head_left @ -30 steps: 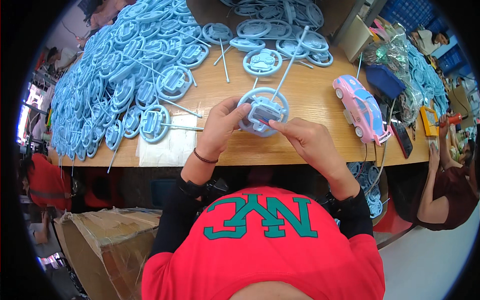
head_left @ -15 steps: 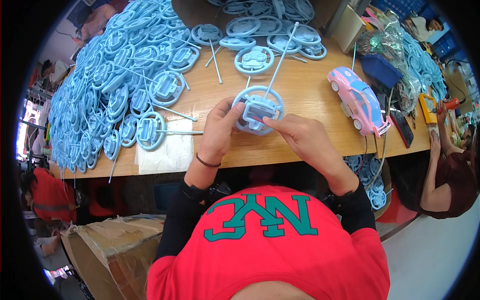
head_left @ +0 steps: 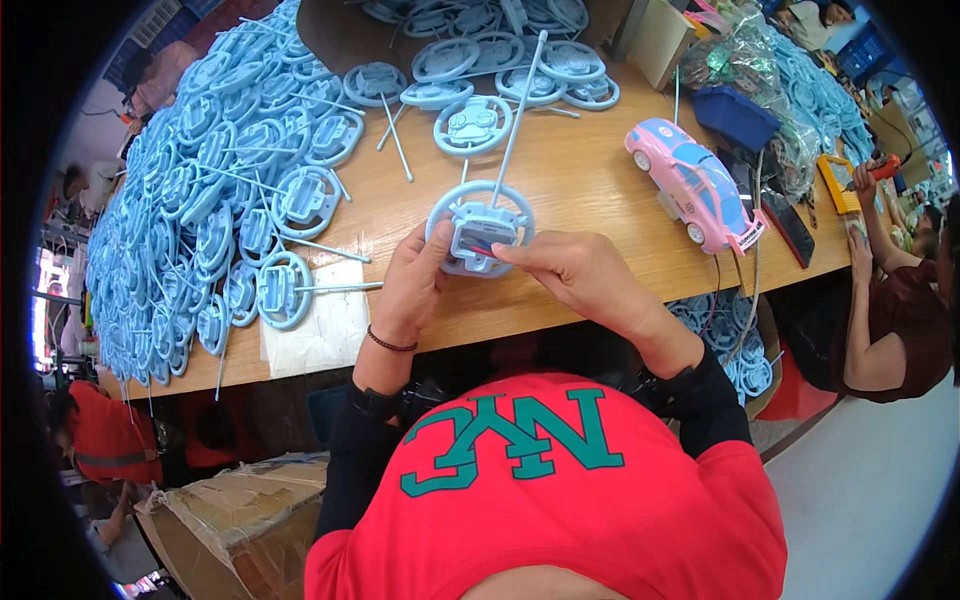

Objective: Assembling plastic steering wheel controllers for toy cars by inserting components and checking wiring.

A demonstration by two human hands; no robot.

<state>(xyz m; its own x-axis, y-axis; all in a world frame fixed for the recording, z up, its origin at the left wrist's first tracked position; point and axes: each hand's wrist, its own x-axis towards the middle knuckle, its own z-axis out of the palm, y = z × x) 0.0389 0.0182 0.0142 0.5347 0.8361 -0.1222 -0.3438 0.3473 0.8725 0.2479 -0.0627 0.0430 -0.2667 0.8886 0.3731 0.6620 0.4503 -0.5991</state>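
Observation:
Above the table's front edge, a light-blue steering-wheel-shaped remote controller (head_left: pixel 486 238) is held with its open grey compartment facing up. Its long thin antenna slants away to the upper right. My left hand (head_left: pixel 410 288) grips the left side of the ring, thumb on top. The fingertips of my right hand (head_left: pixel 580 272) are pinched together at the compartment's right side. Something small, reddish and dark shows by those fingertips, too small to make out. Just beyond lies another blue controller (head_left: pixel 472 125), button face up.
A big heap of blue controllers (head_left: pixel 215 170) covers the table's left side. More fill a cardboard box (head_left: pixel 345 40) at the back. To the right are a pink toy car (head_left: pixel 690 185), a dark phone-like slab (head_left: pixel 788 235) and a blue bin (head_left: pixel 735 115). Another person's arm (head_left: pixel 862 270) is far right.
The view has shifted, so the whole scene sits a little differently. My left hand still holds the controller, and my right fingertips stay at its compartment, slightly further in.

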